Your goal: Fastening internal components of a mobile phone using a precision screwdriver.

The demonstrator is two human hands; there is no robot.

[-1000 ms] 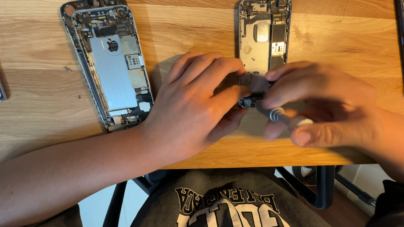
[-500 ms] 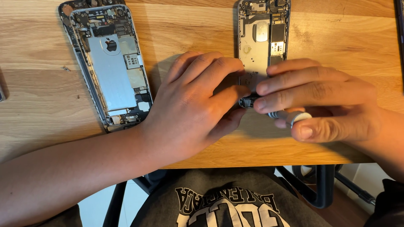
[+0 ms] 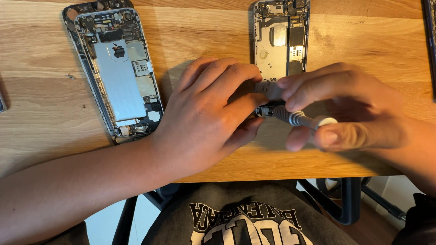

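An opened phone housing (image 3: 281,43) lies at the top middle of the wooden table (image 3: 45,109), its lower end hidden under my hands. My left hand (image 3: 209,118) rests on that lower end, fingers curled over it and pressing it down. My right hand (image 3: 345,109) grips a small silver screwdriver (image 3: 295,118) with a knurled shaft, lying nearly flat. Its tip points left and meets the phone next to my left fingertips. My right thumb presses the screwdriver's white end cap (image 3: 324,121).
A second opened phone (image 3: 116,72) with a silver shield and exposed boards lies tilted at the upper left. Dark edges of other objects show at the far left (image 3: 2,104) and far right (image 3: 430,41). The table's front edge runs just below my hands.
My right fingers have shifted along the screwdriver, and the thumb now sits on its end cap. My left hand and both phones have stayed put.
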